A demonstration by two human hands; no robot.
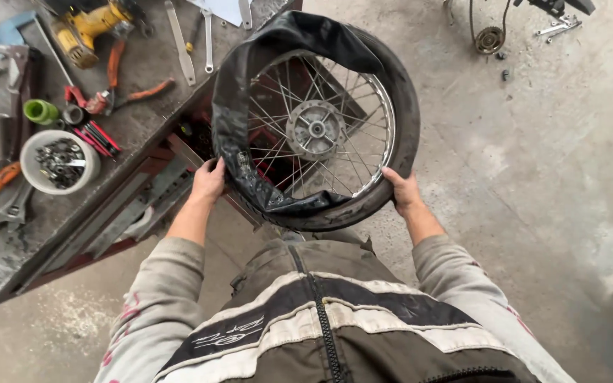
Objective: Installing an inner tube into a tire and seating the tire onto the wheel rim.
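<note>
Spoked motorcycle wheel [317, 128] held upright at frame centre, braced against workbench edge [143, 152]. Left hand [209, 181] clamped on loose black inner tube [239, 99]; right hand [402, 190] gripped on tyre [407, 113], hands apart for steadying. Yellow drill [83, 32] lain upper left.

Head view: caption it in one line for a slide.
Left hand and right hand grip a spoked wheel beside a tool-strewn workbench.

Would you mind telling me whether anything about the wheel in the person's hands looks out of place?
Yes: on the spoked wheel, the black tyre is off the rim on the left hand side, with limp black rubber bunched there. The right hand grips the seated side.
</note>
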